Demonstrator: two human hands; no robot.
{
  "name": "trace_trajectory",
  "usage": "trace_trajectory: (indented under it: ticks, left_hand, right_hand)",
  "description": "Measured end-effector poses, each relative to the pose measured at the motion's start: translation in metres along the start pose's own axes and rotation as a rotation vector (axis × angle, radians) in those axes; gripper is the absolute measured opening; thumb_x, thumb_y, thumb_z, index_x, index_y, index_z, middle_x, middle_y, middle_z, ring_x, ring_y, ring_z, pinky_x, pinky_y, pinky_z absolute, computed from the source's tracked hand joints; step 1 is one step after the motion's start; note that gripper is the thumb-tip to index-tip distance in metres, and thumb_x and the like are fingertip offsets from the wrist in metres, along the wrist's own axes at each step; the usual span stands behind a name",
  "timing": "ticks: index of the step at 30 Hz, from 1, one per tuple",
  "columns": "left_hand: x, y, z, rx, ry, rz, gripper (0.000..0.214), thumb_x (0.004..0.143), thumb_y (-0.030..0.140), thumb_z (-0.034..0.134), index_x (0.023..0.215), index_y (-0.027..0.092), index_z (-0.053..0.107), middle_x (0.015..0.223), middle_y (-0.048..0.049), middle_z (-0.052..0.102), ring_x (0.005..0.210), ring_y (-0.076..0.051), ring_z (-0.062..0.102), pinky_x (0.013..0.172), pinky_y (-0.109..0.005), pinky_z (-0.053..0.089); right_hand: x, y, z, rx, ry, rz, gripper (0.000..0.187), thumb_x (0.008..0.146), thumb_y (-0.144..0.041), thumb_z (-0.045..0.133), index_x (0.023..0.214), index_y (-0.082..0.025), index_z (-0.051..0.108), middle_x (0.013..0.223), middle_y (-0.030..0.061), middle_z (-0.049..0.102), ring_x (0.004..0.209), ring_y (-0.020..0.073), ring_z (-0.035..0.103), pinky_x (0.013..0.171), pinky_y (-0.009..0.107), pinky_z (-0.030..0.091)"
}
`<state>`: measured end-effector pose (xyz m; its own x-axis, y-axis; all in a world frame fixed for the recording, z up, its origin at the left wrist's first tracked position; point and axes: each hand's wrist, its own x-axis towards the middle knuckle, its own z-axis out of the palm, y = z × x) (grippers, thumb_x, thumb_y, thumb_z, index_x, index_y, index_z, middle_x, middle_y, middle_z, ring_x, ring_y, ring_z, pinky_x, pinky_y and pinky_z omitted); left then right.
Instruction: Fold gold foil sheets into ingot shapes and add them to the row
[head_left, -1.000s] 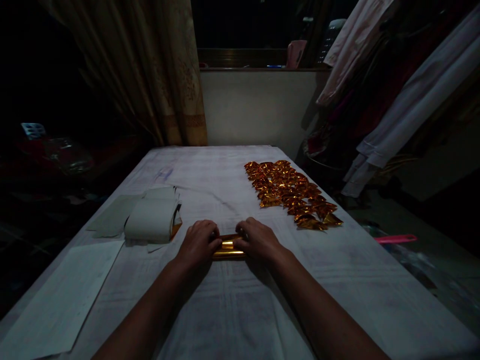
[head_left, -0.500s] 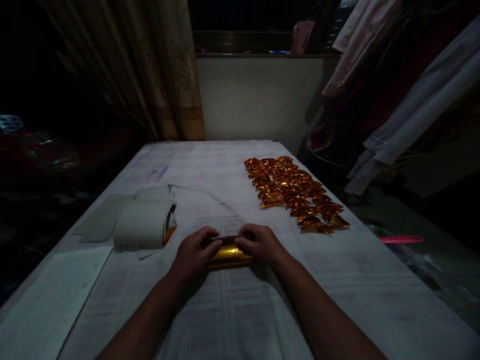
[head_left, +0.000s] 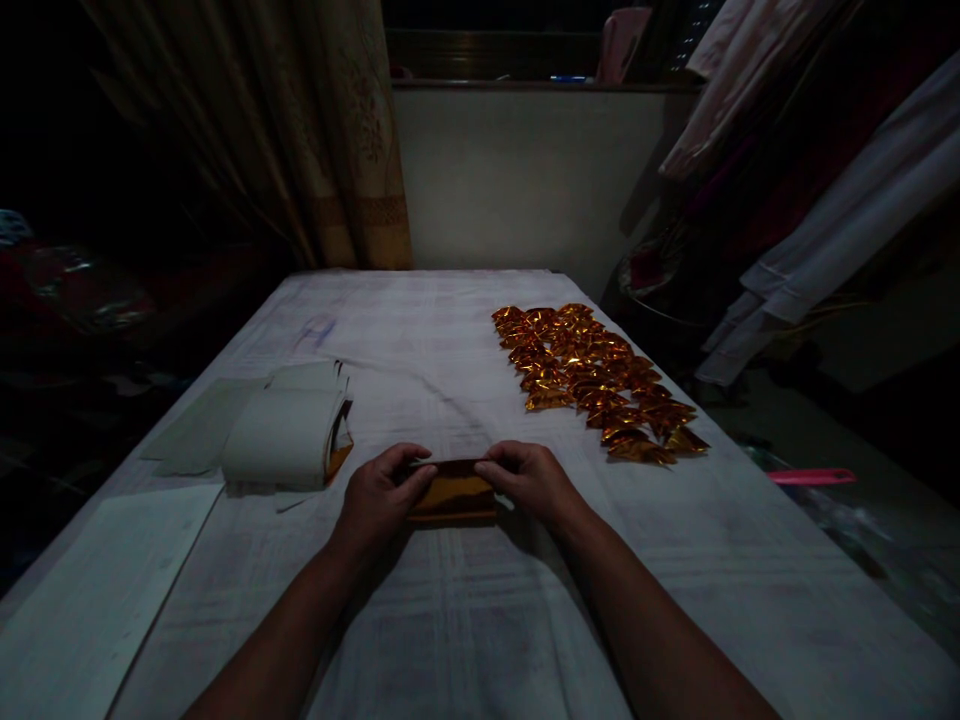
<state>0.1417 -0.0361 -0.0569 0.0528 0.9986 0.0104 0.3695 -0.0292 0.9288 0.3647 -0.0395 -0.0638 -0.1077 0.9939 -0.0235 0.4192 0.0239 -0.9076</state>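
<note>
Between my two hands is a sheet of gold foil paper (head_left: 454,494), bent over into a band with its upper edge raised off the table. My left hand (head_left: 381,492) pinches that edge at its left end between thumb and fingers. At the other end my right hand (head_left: 527,480) pinches the same edge. Several folded gold foil pieces (head_left: 577,365) lie in rows at the right, apart from my hands. To the left sits a curled stack of pale-backed paper (head_left: 277,435), with a bit of gold showing at its right end.
A white sheet (head_left: 112,580) lies at the left front of the cloth-covered table (head_left: 465,640). Curtains (head_left: 330,150) hang behind at left, clothes (head_left: 817,260) at right. A pink cup (head_left: 622,45) stands on the sill; a pink handle (head_left: 814,476) is beyond the right edge.
The foil paper has gone from a rounded, shiny curl to a flatter, darker band, its upper edge drawn straighter between my hands. The view has shifted slightly.
</note>
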Motion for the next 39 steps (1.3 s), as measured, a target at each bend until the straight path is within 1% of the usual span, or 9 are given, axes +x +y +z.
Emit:
trace_trajectory:
  ticks: [10, 16, 21, 24, 26, 28, 32, 34, 39]
  left_hand:
    - [-0.001, 0.001, 0.000, 0.042, -0.022, -0.001, 0.034, 0.072, 0.044, 0.070, 0.095, 0.019, 0.074, 0.075, -0.0029, 0.072, 0.070, -0.020, 0.066, 0.060, -0.028, 0.050]
    - [0.000, -0.001, -0.002, 0.142, -0.008, 0.033, 0.031, 0.076, 0.043, 0.069, 0.099, 0.022, 0.074, 0.076, -0.0012, 0.071, 0.071, -0.020, 0.067, 0.066, -0.030, 0.051]
    - [0.003, -0.004, -0.004, 0.488, 0.042, 0.202, 0.022, 0.082, 0.032, 0.067, 0.102, 0.024, 0.074, 0.090, -0.0036, 0.074, 0.089, -0.024, 0.067, 0.086, -0.038, 0.052]
    - [0.001, -0.002, -0.004, 0.606, 0.042, 0.363, 0.022, 0.087, 0.027, 0.062, 0.106, 0.024, 0.073, 0.110, -0.0073, 0.074, 0.107, -0.027, 0.063, 0.097, -0.043, 0.048]
    - [-0.005, 0.003, -0.001, 0.631, 0.003, 0.471, 0.022, 0.092, 0.025, 0.057, 0.107, 0.024, 0.073, 0.120, -0.0078, 0.071, 0.116, -0.028, 0.060, 0.103, -0.046, 0.045]
    - [-0.013, 0.011, 0.004, 0.634, -0.098, 0.552, 0.023, 0.096, 0.025, 0.054, 0.108, 0.025, 0.073, 0.122, -0.0063, 0.072, 0.119, -0.027, 0.060, 0.108, -0.048, 0.041]
    - [-0.028, 0.023, 0.014, 0.629, -0.312, 0.566, 0.027, 0.096, 0.023, 0.056, 0.120, 0.026, 0.068, 0.126, -0.0051, 0.071, 0.119, -0.025, 0.062, 0.115, -0.052, 0.034]
    - [-0.032, 0.022, 0.017, 0.631, -0.344, 0.552, 0.032, 0.094, 0.025, 0.060, 0.125, 0.025, 0.065, 0.131, -0.0067, 0.069, 0.123, -0.026, 0.061, 0.115, -0.052, 0.036]
    - [-0.033, 0.010, 0.019, 0.630, -0.318, 0.551, 0.040, 0.091, 0.027, 0.065, 0.130, 0.025, 0.062, 0.137, -0.0090, 0.065, 0.131, -0.030, 0.056, 0.112, -0.053, 0.043]
  right_hand:
    - [-0.001, -0.002, -0.001, -0.047, -0.033, -0.031, 0.018, 0.084, -0.031, 0.061, 0.081, -0.020, 0.075, 0.074, 0.0001, 0.073, 0.069, 0.0161, 0.065, 0.063, 0.024, 0.047]
    - [-0.003, -0.007, 0.003, -0.116, 0.004, 0.002, 0.018, 0.085, -0.032, 0.061, 0.081, -0.022, 0.075, 0.074, 0.0000, 0.073, 0.071, 0.0173, 0.066, 0.065, 0.025, 0.046]
    - [-0.005, -0.015, 0.010, -0.401, 0.075, -0.016, 0.016, 0.089, -0.028, 0.061, 0.088, -0.027, 0.077, 0.089, 0.0006, 0.077, 0.086, 0.0185, 0.068, 0.076, 0.027, 0.046]
    - [-0.004, -0.018, 0.012, -0.522, 0.056, -0.006, 0.015, 0.091, -0.027, 0.063, 0.090, -0.027, 0.078, 0.092, 0.0006, 0.077, 0.089, 0.0180, 0.067, 0.078, 0.027, 0.044]
    - [-0.004, -0.019, 0.012, -0.560, 0.040, -0.010, 0.015, 0.092, -0.027, 0.063, 0.091, -0.027, 0.077, 0.093, 0.0005, 0.076, 0.090, 0.0177, 0.067, 0.078, 0.026, 0.043]
    - [-0.004, -0.020, 0.012, -0.590, 0.029, -0.012, 0.015, 0.093, -0.028, 0.062, 0.091, -0.027, 0.077, 0.095, 0.0009, 0.076, 0.092, 0.0177, 0.067, 0.079, 0.026, 0.042]
    - [-0.003, -0.023, 0.012, -0.642, 0.016, -0.005, 0.015, 0.094, -0.027, 0.062, 0.093, -0.025, 0.077, 0.097, 0.0025, 0.075, 0.094, 0.0181, 0.066, 0.080, 0.026, 0.042]
    - [-0.003, -0.023, 0.012, -0.655, 0.021, 0.000, 0.014, 0.095, -0.027, 0.062, 0.094, -0.025, 0.076, 0.097, 0.0029, 0.075, 0.094, 0.0183, 0.066, 0.080, 0.027, 0.042]
    - [-0.003, -0.019, 0.014, -0.641, 0.054, -0.022, 0.012, 0.094, -0.026, 0.061, 0.093, -0.025, 0.073, 0.096, 0.0018, 0.074, 0.092, 0.0184, 0.065, 0.078, 0.027, 0.041]
